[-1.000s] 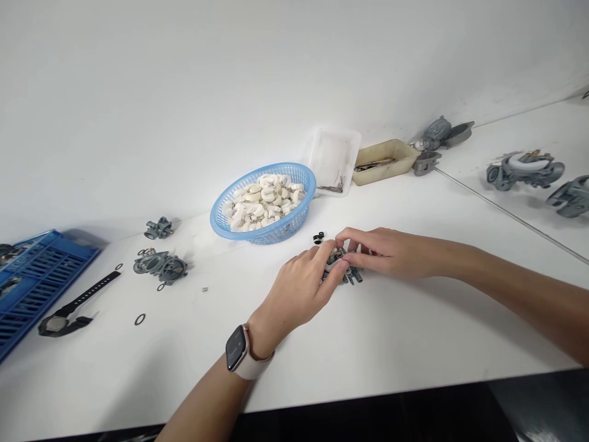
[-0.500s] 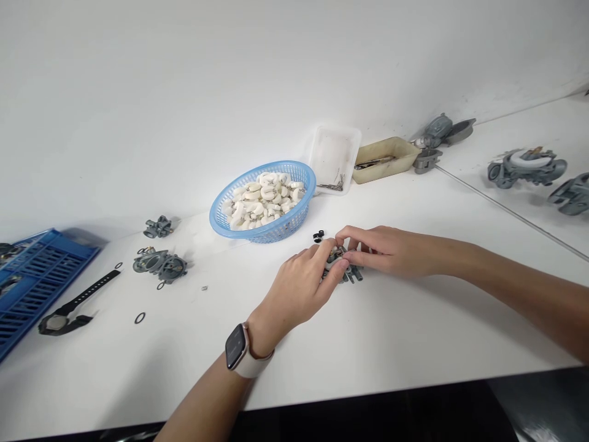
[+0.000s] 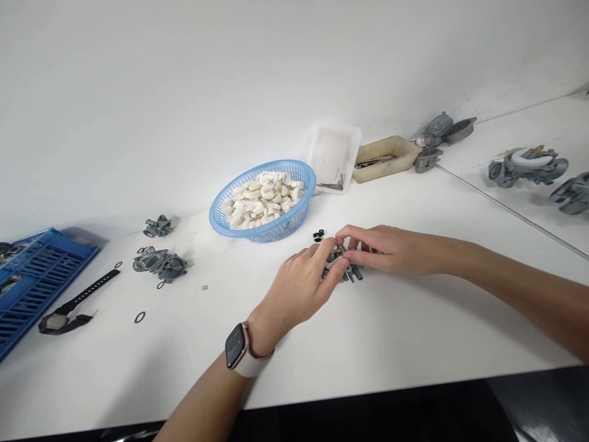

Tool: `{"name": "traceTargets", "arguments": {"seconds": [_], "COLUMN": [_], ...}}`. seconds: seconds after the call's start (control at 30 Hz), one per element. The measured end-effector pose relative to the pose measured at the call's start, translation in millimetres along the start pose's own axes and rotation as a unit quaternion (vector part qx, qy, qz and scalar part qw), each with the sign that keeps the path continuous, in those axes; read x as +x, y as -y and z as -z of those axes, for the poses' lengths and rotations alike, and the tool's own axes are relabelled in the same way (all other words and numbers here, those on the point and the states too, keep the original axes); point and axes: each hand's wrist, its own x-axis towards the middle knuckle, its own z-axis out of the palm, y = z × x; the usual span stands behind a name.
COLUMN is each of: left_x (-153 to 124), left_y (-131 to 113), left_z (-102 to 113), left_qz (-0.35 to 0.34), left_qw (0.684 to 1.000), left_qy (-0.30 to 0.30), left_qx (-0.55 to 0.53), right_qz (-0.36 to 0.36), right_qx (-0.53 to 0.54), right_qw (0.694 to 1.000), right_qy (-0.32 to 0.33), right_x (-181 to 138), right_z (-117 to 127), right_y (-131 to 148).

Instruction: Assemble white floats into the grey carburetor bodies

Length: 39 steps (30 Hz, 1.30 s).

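A grey metal carburetor [image 3: 353, 273] with a white float rests on the white table, largely covered by my fingers. My left hand [image 3: 301, 282], with a smartwatch on its wrist, is closed round its near left side, thumb and forefinger gripping it. From the right, my right hand [image 3: 377, 247] pinches at the carburetor's top with thumb and forefinger. Whether a small part is between those fingertips is hidden. Just behind the carburetor lies a small black part [image 3: 318, 236].
Behind stands a blue basket [image 3: 216, 228] of white floats, beside a clear tray [image 3: 335, 150] of pins and a beige box [image 3: 391, 169]. More carburetors [image 3: 161, 264] lie left, others [image 3: 529, 167] right. A black-strapped watch [image 3: 57, 322], rubber rings [image 3: 140, 317] and a blue crate [image 3: 41, 288] are far left.
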Motion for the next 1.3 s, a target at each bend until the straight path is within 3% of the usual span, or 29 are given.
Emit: {"name": "traceTargets", "arguments": {"seconds": [1.3], "left_x": [0.0], "left_y": [1.0], "left_z": [-1.1], "left_qz": [-0.004], "left_qw": [1.000], "left_qy": [-0.005], "left_qx": [0.001], "right_qz": [0.008], "right_qx": [-0.003], "right_qw": [1.000], "right_qy": [-0.007], "right_x": [0.1], "right_z": [-0.2], "right_y": [-2.0]}}
